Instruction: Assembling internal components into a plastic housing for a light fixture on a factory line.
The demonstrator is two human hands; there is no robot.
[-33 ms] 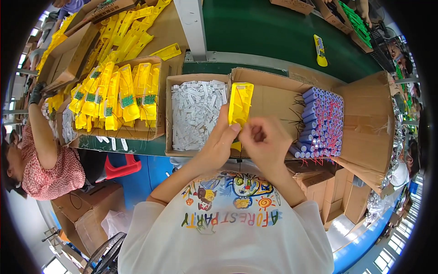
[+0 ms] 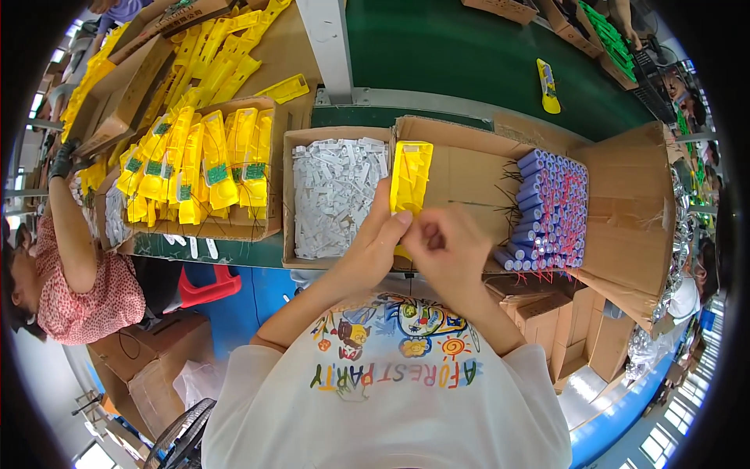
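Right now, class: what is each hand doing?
Left hand: closed, holding the yellow plastic casing.
Right hand: closed, fingertips pinched by the casing; contents hidden.

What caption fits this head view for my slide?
Both hands, left hand and right hand, hold a yellow plastic casing over a cardboard box.

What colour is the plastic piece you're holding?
Bright yellow plastic piece, seen in the head view, held by the left hand.
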